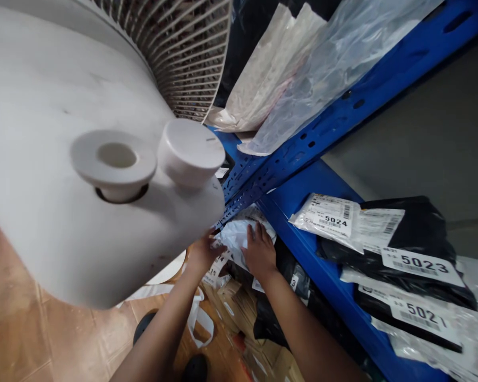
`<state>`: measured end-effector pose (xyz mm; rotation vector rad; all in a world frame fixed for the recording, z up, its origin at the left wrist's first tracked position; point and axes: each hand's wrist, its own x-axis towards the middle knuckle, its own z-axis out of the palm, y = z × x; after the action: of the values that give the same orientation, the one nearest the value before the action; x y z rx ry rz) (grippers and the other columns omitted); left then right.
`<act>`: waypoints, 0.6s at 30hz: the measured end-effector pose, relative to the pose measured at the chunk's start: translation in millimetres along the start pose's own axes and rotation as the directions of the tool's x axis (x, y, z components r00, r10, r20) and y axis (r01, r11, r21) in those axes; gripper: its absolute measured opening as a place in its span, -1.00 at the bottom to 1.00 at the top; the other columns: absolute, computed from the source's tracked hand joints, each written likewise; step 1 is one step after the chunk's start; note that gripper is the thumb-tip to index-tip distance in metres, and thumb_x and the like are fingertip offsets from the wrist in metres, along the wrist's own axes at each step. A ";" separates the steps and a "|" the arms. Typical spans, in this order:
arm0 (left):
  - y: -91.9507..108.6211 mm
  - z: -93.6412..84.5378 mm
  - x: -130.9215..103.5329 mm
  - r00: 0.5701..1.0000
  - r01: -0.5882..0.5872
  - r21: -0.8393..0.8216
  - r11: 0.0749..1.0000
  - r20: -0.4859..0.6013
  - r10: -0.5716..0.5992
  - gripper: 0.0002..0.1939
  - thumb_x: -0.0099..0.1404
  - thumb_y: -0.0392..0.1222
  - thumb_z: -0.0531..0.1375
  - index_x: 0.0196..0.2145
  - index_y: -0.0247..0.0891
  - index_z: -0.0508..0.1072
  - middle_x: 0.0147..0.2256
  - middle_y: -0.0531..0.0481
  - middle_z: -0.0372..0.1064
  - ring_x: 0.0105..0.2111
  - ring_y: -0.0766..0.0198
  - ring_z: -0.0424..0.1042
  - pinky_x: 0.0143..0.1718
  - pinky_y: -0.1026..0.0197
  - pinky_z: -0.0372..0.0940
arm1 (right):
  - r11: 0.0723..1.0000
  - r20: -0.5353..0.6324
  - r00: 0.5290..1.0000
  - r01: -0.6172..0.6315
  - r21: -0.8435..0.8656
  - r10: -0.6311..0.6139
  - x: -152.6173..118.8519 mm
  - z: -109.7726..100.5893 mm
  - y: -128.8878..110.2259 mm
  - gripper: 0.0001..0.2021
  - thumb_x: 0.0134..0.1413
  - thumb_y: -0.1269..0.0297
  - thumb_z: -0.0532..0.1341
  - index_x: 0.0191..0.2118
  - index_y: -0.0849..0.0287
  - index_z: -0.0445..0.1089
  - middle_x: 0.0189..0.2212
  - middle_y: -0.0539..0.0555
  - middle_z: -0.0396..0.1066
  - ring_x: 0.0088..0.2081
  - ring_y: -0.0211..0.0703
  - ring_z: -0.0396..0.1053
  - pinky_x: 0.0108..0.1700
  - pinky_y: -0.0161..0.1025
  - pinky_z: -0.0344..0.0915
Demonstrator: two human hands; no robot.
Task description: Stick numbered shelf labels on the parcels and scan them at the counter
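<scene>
A pale plastic-wrapped parcel (236, 237) lies low on the blue shelving, between my two hands. My left hand (205, 252) is at its left side with the fingers apart, near a small labelled packet (216, 271). My right hand (260, 250) rests on the parcel's right side, its fingers spread. Neither hand is wrapped round anything. Below them are brown cardboard packages (236, 305) and black bags, partly hidden by my right forearm.
A large white fan (103, 239) fills the upper left, close to the camera. A blue shelf (326, 265) at right holds labelled parcels, including one marked 5023 (422, 265). Plastic bags (314, 79) hang over the upper shelf edge. A white strap (201, 321) lies on the wooden floor.
</scene>
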<state>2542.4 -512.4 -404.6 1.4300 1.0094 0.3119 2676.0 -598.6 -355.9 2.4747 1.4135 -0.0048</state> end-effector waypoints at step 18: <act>-15.5 34.2 19.9 0.984 -0.085 -0.710 0.699 0.051 0.171 -0.46 -0.10 -0.24 0.38 -0.10 -0.19 0.44 -0.05 -0.12 0.43 0.00 0.11 0.34 -0.04 0.10 0.25 | 0.609 -0.166 0.984 0.089 0.788 0.070 -4.1 7.1 22.6 -0.73 0.07 0.19 0.14 -0.14 0.16 0.42 -0.24 0.14 0.51 -0.13 -0.02 0.42 0.14 0.07 0.12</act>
<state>2572.8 -523.6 -432.1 0.7898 0.5818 0.6403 2694.0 -614.6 -356.5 3.2412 1.7796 -0.5536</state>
